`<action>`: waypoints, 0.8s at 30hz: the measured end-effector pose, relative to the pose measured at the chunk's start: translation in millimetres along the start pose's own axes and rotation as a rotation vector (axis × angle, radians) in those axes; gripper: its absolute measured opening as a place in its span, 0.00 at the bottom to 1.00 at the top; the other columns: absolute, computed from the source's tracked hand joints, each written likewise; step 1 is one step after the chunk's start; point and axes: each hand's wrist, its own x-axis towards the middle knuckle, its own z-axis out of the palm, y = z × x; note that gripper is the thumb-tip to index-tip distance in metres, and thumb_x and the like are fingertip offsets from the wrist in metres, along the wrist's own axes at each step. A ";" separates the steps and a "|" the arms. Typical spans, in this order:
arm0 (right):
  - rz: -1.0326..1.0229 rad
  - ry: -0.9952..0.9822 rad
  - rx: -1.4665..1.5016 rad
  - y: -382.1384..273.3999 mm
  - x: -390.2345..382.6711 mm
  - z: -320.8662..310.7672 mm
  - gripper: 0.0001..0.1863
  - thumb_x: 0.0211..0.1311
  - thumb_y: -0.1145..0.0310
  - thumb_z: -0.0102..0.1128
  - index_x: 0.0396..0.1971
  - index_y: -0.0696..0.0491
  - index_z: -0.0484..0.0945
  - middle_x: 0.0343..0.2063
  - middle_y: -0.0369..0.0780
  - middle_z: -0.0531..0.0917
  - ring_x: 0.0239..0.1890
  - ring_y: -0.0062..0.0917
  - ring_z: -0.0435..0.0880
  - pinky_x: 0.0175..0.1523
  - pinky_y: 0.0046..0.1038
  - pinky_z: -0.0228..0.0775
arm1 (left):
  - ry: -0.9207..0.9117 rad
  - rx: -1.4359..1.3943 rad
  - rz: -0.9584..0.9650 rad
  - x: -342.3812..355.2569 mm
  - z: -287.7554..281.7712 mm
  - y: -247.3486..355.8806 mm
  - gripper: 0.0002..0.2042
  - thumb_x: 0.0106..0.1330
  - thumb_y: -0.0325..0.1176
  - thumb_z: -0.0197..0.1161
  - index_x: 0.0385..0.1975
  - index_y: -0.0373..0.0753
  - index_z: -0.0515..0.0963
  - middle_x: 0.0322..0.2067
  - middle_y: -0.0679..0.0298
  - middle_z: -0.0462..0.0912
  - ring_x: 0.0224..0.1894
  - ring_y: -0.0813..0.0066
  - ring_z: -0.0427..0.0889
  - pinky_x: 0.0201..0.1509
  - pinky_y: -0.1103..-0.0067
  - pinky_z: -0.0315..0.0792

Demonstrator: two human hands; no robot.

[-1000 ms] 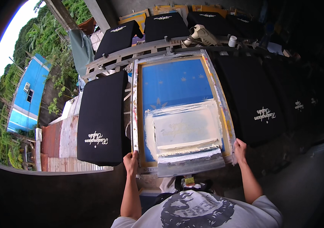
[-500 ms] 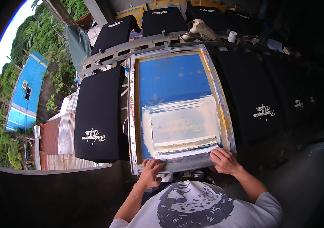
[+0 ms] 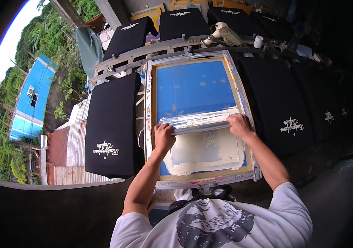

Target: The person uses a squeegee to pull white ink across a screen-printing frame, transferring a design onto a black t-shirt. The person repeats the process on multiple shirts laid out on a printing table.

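Both my hands are closed on a grey squeegee (image 3: 201, 128) that spans the middle of a screen printing frame (image 3: 148, 103). My left hand (image 3: 165, 138) wraps its left end, and my right hand (image 3: 240, 126) grips the right end. Under it, the blue mesh (image 3: 193, 82) carries small leaf-shaped marks and a coat of cream-white ink (image 3: 197, 165). A thicker ridge of ink lies just beyond the squeegee. Script lettering shows faintly through the inked part, partly hidden by the squeegee. The garment under the frame cannot be seen.
Black fabric panels with white script lie on boards to the left (image 3: 112, 128) and right (image 3: 273, 103). Across the far side runs a metal rail (image 3: 164, 46). Beyond it are more black panels (image 3: 184, 22), a beige shoe-like object (image 3: 222, 35) and a white jar (image 3: 258, 41).
Both hands have moved the squeegee away from me, from the frame's near edge to mid-screen. The near ink area and the frame's near bar are now uncovered. The view has shifted slightly.
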 end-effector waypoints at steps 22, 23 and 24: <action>-0.009 -0.039 0.034 -8.1 16.3 -10.3 0.04 0.40 0.83 0.53 0.18 0.58 0.72 0.22 0.48 0.78 0.31 0.49 0.81 0.35 0.45 0.72 | 0.129 0.037 0.034 0.2 -13.6 3.1 0.09 0.43 0.20 0.63 0.22 0.43 0.81 0.23 0.65 0.79 0.30 0.63 0.79 0.47 0.66 0.65; -0.023 -0.051 -0.016 -1.8 32.5 -6.8 0.04 0.40 0.84 0.53 0.18 0.58 0.72 0.22 0.48 0.79 0.32 0.48 0.81 0.35 0.45 0.72 | 0.139 0.043 0.025 17.0 -10.1 -3.8 0.09 0.43 0.20 0.62 0.23 0.43 0.82 0.24 0.65 0.79 0.32 0.63 0.80 0.48 0.66 0.65; 0.003 -0.068 -0.006 6.3 36.0 -0.8 0.05 0.41 0.84 0.53 0.19 0.58 0.72 0.23 0.48 0.79 0.32 0.48 0.81 0.35 0.45 0.72 | 0.134 0.044 0.013 22.2 -5.7 -5.0 0.09 0.43 0.20 0.63 0.23 0.43 0.81 0.24 0.64 0.79 0.33 0.62 0.80 0.48 0.66 0.65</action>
